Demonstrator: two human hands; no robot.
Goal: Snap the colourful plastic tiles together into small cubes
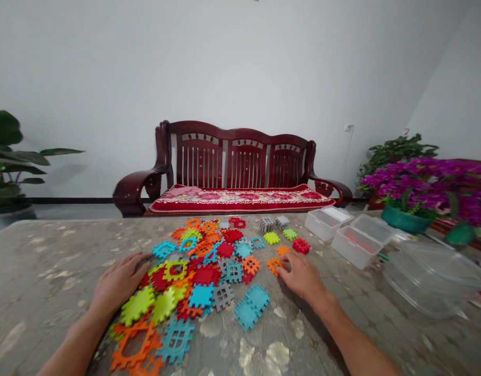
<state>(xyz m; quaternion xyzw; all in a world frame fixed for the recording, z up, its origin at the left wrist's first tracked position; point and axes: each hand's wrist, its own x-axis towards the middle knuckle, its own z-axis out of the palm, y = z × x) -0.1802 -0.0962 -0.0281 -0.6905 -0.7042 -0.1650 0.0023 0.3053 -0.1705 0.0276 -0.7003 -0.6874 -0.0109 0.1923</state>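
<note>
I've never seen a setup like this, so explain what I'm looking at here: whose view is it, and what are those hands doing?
There's no machine here, just a person's two bare hands. The single picture comes from a camera worn on that person's head, looking forward and down over a patterned table.

On it lies a loose pile of colourful toothed tiles, with translucent boxes on the right. A dark wooden bench stands behind.

The left hand rests at the pile's edge, holding nothing that shows. The right hand has its fingertips at an orange tile; whether it grips it is hard to tell.
</note>
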